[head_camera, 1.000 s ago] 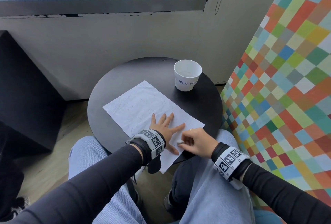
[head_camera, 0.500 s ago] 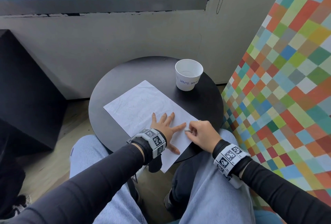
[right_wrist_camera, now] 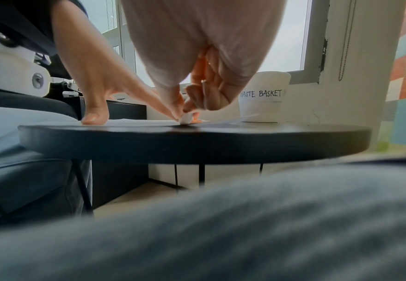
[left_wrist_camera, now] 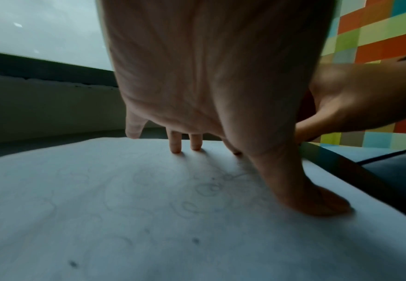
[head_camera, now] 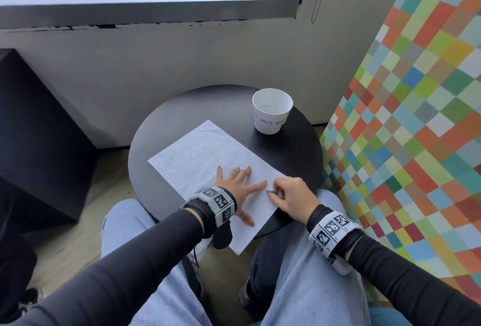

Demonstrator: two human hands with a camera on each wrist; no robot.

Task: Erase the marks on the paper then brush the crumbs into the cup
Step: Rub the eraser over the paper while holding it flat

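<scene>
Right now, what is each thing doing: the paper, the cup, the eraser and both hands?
Paper: flat on the table, near corner overhanging, faint pencil marks on it.
Cup: upright, beyond the paper.
Eraser: pinched, touching the paper.
Left hand: fingers spread, pressing the paper.
Right hand: pinches the eraser.

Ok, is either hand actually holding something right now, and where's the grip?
The right hand pinches a small white eraser by its upper end, lower end on the paper. The left hand holds nothing; it presses flat on the paper.
</scene>
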